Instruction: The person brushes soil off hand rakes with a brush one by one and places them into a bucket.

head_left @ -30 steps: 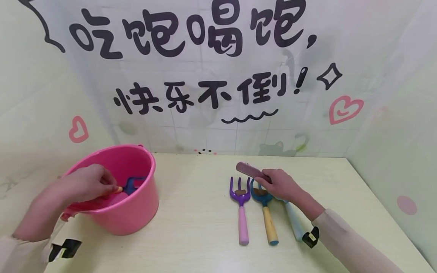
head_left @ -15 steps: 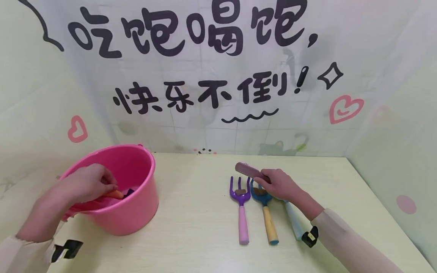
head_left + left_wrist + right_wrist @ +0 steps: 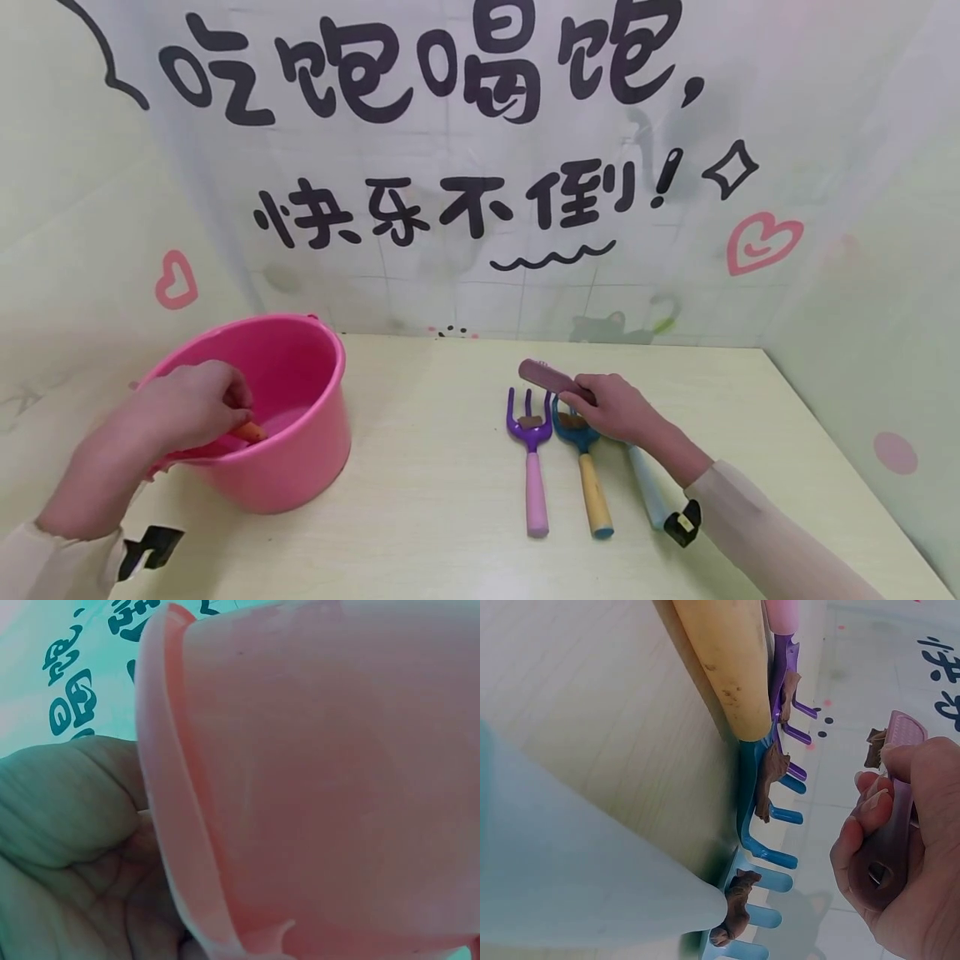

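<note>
Left hand [image 3: 187, 404] is pinching an orange piece [image 3: 250, 432] inside the bucket [image 3: 281, 483] while right hand [image 3: 618, 406] is gripping a pink tool [image 3: 547, 376], likely freeing its head, near forks [image 3: 588, 468] lying side by side on the desk [image 3: 420, 467], presumably for easy reach.

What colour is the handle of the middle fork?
The middle fork's handle is yellowish tan with a blue end, best seen in the head view.

Left hand [image 3: 191, 404]: bent downward, pinching.
Right hand [image 3: 617, 404]: fingers [image 3: 874, 812] curled, thumb [image 3: 922, 762] extended, gripping.
Left arm [image 3: 90, 492]: slanting forward and inward.
Right arm [image 3: 681, 452]: slanting forward and inward.
</note>
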